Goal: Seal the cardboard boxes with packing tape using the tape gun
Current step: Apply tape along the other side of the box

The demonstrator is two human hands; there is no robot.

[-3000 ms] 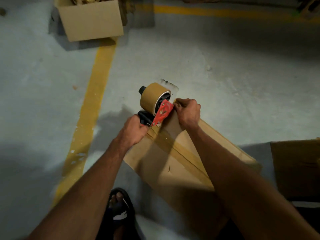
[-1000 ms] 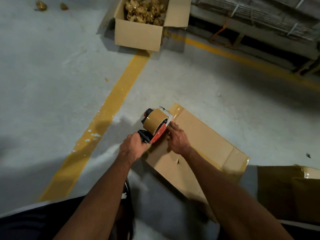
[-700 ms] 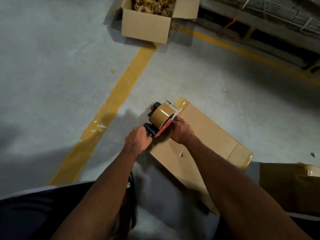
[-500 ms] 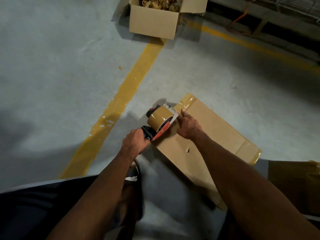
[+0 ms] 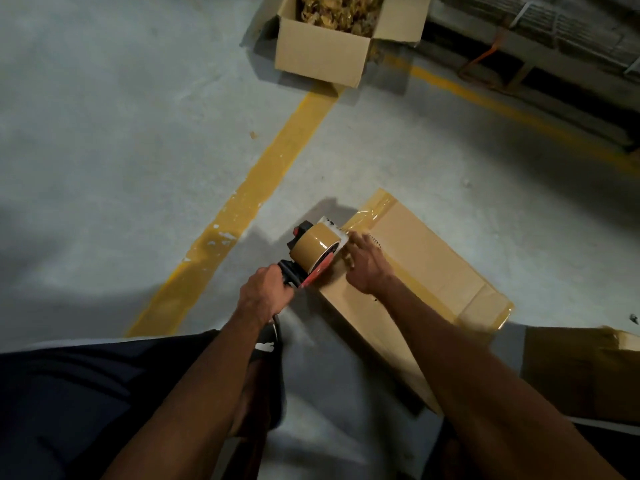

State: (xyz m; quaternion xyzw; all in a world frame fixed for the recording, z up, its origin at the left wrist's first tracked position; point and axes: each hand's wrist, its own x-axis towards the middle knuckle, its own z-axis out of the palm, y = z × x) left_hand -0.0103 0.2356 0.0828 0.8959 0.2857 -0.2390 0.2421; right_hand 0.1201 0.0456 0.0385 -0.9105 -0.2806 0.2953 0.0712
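A closed cardboard box (image 5: 426, 268) lies on the concrete floor in front of me, with brown tape along its top seam and over its far end. My left hand (image 5: 265, 294) grips the black handle of a red tape gun (image 5: 313, 252) that carries a brown tape roll and sits at the box's left edge. My right hand (image 5: 365, 263) lies flat on the box top beside the roll, fingers straight, pressing the tape strip down.
An open cardboard box (image 5: 332, 46) full of crumpled brown material stands at the far end of a yellow floor line (image 5: 249, 202). Another cardboard box (image 5: 581, 372) sits at the right edge. My sandalled foot (image 5: 266, 344) is beside the taped box. A pallet-like rack (image 5: 554, 32) is at top right.
My right hand has opened from a curled grip near the gun to a flat press on the tape. The gun has stayed at the box's left edge; the view has shifted.
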